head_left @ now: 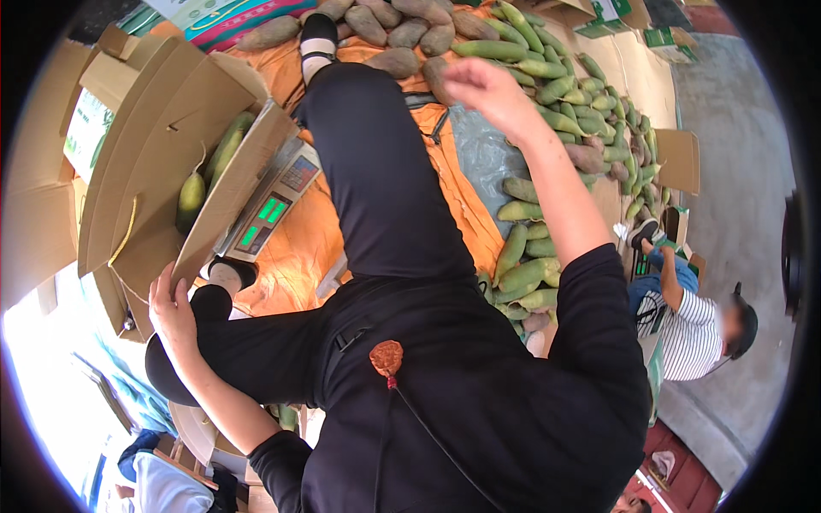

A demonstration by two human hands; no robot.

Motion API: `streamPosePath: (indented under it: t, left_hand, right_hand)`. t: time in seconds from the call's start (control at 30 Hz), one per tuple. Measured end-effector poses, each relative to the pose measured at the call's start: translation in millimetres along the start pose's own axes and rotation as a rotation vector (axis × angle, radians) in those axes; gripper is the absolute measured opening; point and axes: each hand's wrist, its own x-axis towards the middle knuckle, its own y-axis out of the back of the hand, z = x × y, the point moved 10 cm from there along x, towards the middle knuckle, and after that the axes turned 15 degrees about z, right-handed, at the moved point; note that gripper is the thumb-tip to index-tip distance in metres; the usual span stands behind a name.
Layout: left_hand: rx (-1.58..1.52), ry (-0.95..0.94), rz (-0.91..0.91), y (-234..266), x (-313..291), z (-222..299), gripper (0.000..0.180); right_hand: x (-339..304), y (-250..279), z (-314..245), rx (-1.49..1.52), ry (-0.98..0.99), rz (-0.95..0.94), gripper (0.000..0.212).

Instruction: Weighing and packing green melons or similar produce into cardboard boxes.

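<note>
My right hand [494,96] reaches over the far pile, fingers stretched out, with nothing visible in it. Green radishes [492,50] lie beside its fingers, and brownish, elongated root vegetables [436,79] are close to the fingertips. My left hand [174,315] is by my bent knee, its fingers apart and touching the near edge of an open cardboard box [154,188]. Inside the box are a green radish with a thin root tail [191,198] and another long green radish [229,150]. The box sits on a digital scale [267,214] with lit green displays.
An orange sheet [295,256] covers the ground around my legs. More green radishes [530,278] are heaped to my right, beside clear plastic sheeting [483,145]. A person in a striped shirt [693,329] sits at the right. Other cartons [680,160] stand nearby.
</note>
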Motion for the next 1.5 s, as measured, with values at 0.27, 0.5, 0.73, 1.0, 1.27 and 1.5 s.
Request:
streamPosePath:
  t: [0.27, 0.5, 0.73, 1.0, 1.27, 1.5]
  left_hand:
    - [0.085, -0.011, 0.004, 3, -4, -8, 0.032]
    - [0.174, -0.167, 0.028, -13, 5, -8, 0.032]
    - [0.146, -0.079, 0.01, -12, 2, -18, 0.033]
    - [0.151, -0.032, -0.035, -16, 1, -19, 0.034]
    - [0.108, -0.049, 0.001, -10, -1, -13, 0.034]
    - [0.067, -0.056, 0.017, -16, 1, -10, 0.034]
  right_hand:
    - [-143, 41, 291, -0.213, -0.724, 0.095, 0.022]
    - [-294, -12, 450, -0.34, -0.796, -0.137, 0.013]
    - [-309, -106, 366, 0.105, -1.038, -0.14, 0.011]
    - [-245, -89, 334, -0.029, -0.847, -0.026, 0.022]
    - [-252, -89, 332, -0.058, -0.916, -0.071, 0.023]
    - [-220, -70, 311, -0.416, -0.402, 0.032, 0.028]
